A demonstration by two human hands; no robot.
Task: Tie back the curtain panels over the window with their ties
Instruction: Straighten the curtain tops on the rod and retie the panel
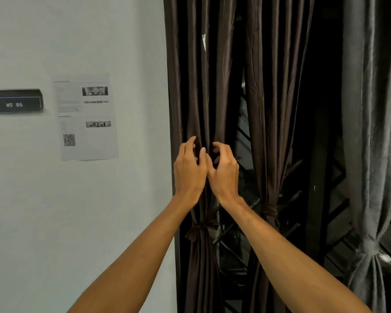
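Curtain panel, left brown [196, 86]: hanging at the near edge of the window beside the wall, folds gathered and drawing in toward a waist below the hands. Left hand [189, 172]: reaching up in front of the folds, fingers loosely bent and spread, nothing plainly being held. Right hand [225, 175]: working just beside the left hand, thumbs nearly touching, fingers curling more tightly toward a fold; whether any cloth is being caught cannot be told. Judgement: both hands are sitting above the waist, probably dressing or evening the pleats so that the gathered cloth is hanging neatly. Left tie [201, 229]: wrapping the left brown panel below the wrists, knotted, ends sticking out sideways, so this panel appears to be tied back. Middle brown panel [271, 109]: hanging just to the right, being cinched by the middle tie [269, 210]. Grey curtain [370, 109]: hanging farther right, being bunched low by the grey tie [370, 246]. Window grille [290, 230]: showing as dark slanted bars in the gaps opened by the gathering. Wall [77, 222]: carrying a printed sheet [88, 132] and a dark sign [14, 101], well apart from the hands.
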